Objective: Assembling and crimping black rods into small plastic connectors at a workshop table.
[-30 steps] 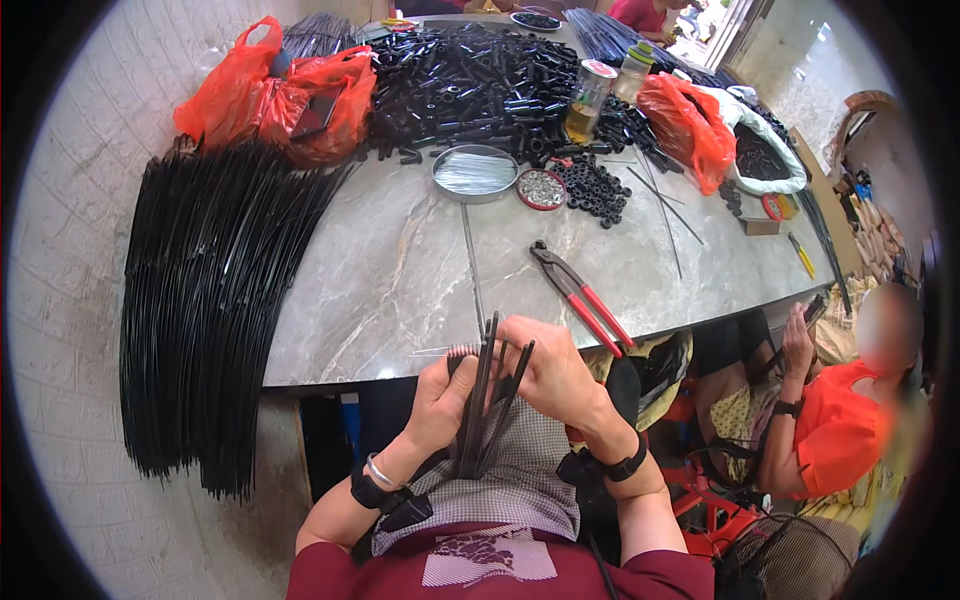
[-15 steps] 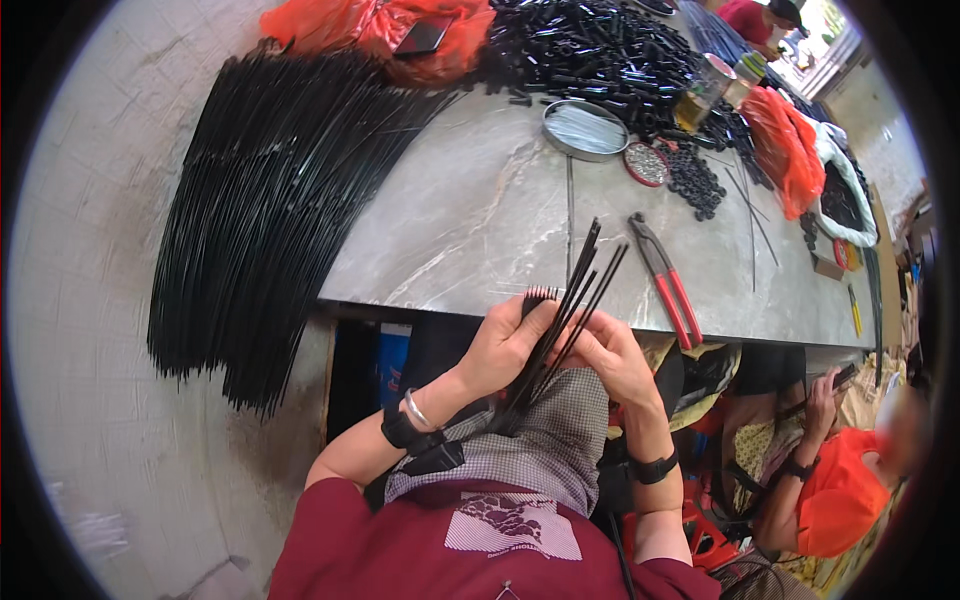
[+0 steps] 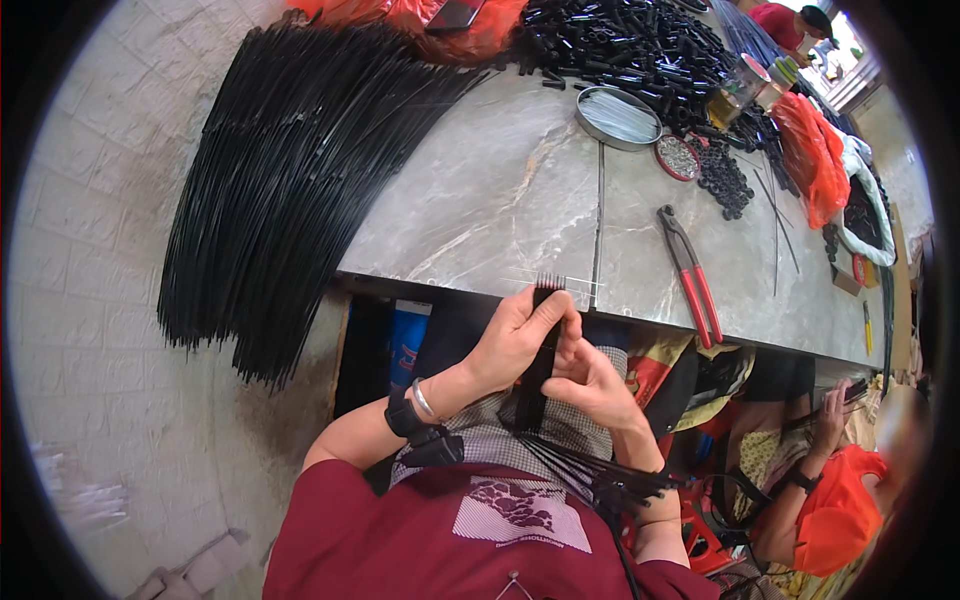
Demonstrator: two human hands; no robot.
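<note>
My left hand (image 3: 510, 345) is closed round the upper part of a flat bundle of thin black rods (image 3: 530, 405), thumb across its front. A row of pale tips shows at the bundle's top, where fine straight wires (image 3: 578, 288) stick out sideways. My right hand (image 3: 598, 388) grips the bundle's right side, with fingers curled and thumb on its edge; the contact is partly hidden. Lower down, the rods fan out to the right across my lap, their dark ends (image 3: 640, 482) lying over my right forearm.
A large sheaf of black rods (image 3: 300, 170) overhangs the table (image 3: 450, 220) at left. Red-handled pliers (image 3: 690, 275) lie right of my hands. Beyond are a round tin of pale sticks (image 3: 618, 118), a red dish (image 3: 678, 157) and heaped black tubes (image 3: 630, 55). A person in orange (image 3: 840, 505) sits at right.
The rods that stood up between my hands have swung down and now fan out to the lower right. My right hand has shifted lower along the bundle. The view has turned slightly.
</note>
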